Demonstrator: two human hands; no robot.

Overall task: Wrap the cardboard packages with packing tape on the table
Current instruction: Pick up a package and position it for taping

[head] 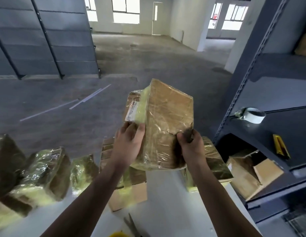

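A cardboard package [167,117], covered in shiny clear tape, is held up above the white table [174,202]. My left hand [128,142] grips its lower left edge, fingers curled onto the side with a white label. My right hand [190,144] grips the lower right corner, thumb on the front face. A roll of tape [254,115] sits on the grey shelf to the right. Several other taped packages [44,171] lie on the table at the left, and more [215,161] lie behind my hands.
A grey metal shelving unit [261,93] stands at the right, with open cardboard boxes [251,175] on its lower level and a yellow tool [280,146]. Scissors [133,224] and a yellow object [118,234] lie at the table's near edge. Concrete floor stretches beyond.
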